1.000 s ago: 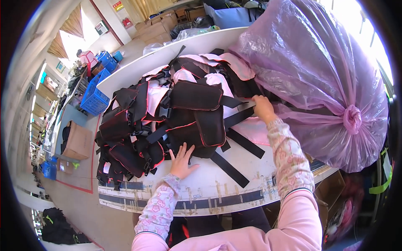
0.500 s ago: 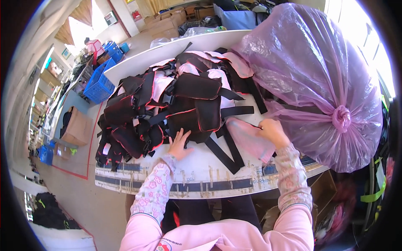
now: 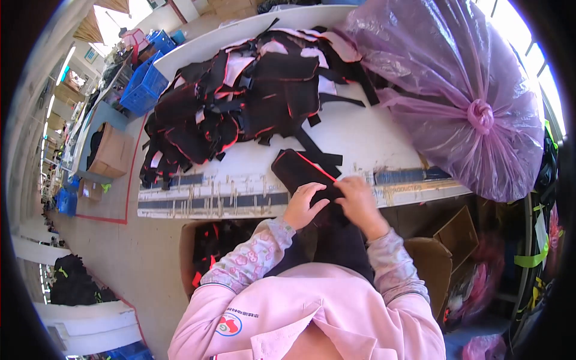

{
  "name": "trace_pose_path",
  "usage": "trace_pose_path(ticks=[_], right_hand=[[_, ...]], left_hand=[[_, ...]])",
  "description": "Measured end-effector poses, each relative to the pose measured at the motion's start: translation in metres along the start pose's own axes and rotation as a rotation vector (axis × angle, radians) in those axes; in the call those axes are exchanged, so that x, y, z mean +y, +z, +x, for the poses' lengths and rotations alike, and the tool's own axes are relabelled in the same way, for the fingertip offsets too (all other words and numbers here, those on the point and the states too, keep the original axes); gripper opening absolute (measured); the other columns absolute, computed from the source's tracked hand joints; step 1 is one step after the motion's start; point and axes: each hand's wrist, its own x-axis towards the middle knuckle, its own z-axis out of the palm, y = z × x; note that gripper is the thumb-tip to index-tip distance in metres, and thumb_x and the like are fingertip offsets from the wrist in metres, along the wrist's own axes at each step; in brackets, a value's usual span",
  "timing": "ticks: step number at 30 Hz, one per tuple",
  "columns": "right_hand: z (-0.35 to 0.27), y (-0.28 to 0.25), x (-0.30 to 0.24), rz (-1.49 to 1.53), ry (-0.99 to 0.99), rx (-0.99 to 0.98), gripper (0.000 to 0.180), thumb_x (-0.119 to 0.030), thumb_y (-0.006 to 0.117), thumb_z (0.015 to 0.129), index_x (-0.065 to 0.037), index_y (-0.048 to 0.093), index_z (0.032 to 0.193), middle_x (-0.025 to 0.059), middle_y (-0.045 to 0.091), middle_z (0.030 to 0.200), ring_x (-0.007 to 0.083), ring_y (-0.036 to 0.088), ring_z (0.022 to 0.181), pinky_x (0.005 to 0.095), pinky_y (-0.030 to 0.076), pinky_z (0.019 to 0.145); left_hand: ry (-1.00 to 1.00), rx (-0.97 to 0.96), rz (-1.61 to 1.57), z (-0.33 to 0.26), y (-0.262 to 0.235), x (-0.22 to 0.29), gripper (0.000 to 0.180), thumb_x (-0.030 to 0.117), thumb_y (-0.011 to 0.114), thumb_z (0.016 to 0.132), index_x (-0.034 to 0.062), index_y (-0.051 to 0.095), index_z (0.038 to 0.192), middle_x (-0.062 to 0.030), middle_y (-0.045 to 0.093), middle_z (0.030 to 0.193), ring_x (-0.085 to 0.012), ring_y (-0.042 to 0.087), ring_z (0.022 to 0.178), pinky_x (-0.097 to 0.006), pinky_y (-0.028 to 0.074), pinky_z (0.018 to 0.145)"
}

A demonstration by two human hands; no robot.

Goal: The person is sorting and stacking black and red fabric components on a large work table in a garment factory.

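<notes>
Pinching the black pad [image 3: 302,171] at the table [image 3: 372,141] edge, my left hand [image 3: 304,204] and right hand [image 3: 358,201] should keep all fingers clamped and its red-trimmed edge flat.

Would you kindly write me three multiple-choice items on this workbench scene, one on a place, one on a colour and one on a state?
1. Where does the black fabric piece with red piping lie?
A. at the near table edge, under both hands
B. on top of the bag
C. on the floor

2. What colour is the big tied plastic bag?
A. green
B. translucent purple
C. black

3. How are the hands placed?
A. both on the piece
B. only the left on it
C. both off the table

Answers:
1 A: the piece juts over the edge of the white table, apart from the pile of black pieces further back.
2 B: the bag is pale purple, knotted at its side.
3 A: the left hand and right hand meet on its near end.
</notes>
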Motion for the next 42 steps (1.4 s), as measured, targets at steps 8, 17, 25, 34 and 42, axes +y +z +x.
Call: trace_pose_path(ticks=[8,17,25,34,42], right_hand=[[-0.033,0.012,0.008,0.14,0.041,-0.141,0.053,-0.008,0.07,0.07,-0.009,0.053,0.121,0.0136,0.051,0.121,0.0328,0.048,0.114,0.0423,0.039,0.094],[-0.024,0.047,-0.008,-0.117,-0.05,-0.045,0.042,-0.011,0.064,0.072,-0.008,0.057,0.114,0.0154,0.053,0.116,0.0328,0.052,0.108,0.0456,0.042,0.089],[-0.006,0.089,-0.019,-0.094,0.091,0.111,0.02,-0.008,0.062,0.076,-0.008,0.061,0.096,0.011,0.059,0.102,0.0338,0.056,0.096,0.0474,0.045,0.075],[0.011,0.106,-0.042,0.56,0.272,0.298,0.005,-0.003,0.057,0.083,-0.001,0.057,0.088,0.0207,0.06,0.072,0.0387,0.06,0.068,0.0418,0.045,0.058],[0.022,0.077,-0.041,0.285,0.002,0.38,0.014,0.002,0.056,0.08,-0.002,0.053,0.094,0.0187,0.059,0.082,0.0378,0.059,0.078,0.0436,0.046,0.066]], left_hand=[[-0.009,-0.165,0.294,-0.029,0.019,0.017,0.05,0.033,0.067,0.081,0.0083,0.049,0.12,-0.0171,0.041,0.135,-0.0346,0.03,0.133,-0.05,0.016,0.112],[-0.267,0.121,-0.25,-0.036,0.021,-0.024,0.02,-0.008,0.044,0.079,0.0012,0.051,0.095,-0.019,0.061,0.114,-0.0293,0.054,0.117,-0.038,0.039,0.101],[-0.237,0.222,-0.359,-0.042,0.021,-0.021,0.018,-0.008,0.042,0.084,0.001,0.048,0.099,-0.0181,0.062,0.102,-0.0261,0.062,0.105,-0.032,0.047,0.088],[-0.258,0.468,0.29,-0.052,-0.026,-0.017,0.038,0.001,0.064,0.068,0.0051,0.055,0.105,-0.0148,0.06,0.095,-0.0354,0.059,0.092,-0.039,0.048,0.083],[-0.645,0.331,-1.481,-0.046,-0.037,-0.007,0.031,0.007,0.045,0.087,-0.0016,0.054,0.115,-0.0134,0.063,0.109,-0.0247,0.062,0.096,-0.036,0.049,0.083]])
